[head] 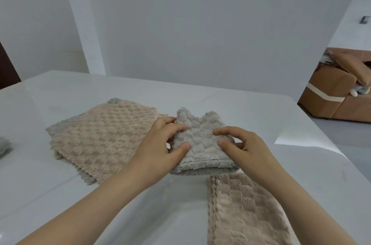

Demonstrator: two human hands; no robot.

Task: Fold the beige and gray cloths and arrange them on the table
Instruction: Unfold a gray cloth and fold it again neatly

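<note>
Both hands pin a folded gray cloth at the table's centre: the left hand at its 9 o'clock edge, the right hand at 3 o'clock, fingers curled and pinching the top layer, likely to square the fold. A bubbly beige cloth lies flat at 9 o'clock over a gray one; another beige cloth waits at 5 o'clock. No containers on the table; a brown sofa stands at 2 o'clock
</note>
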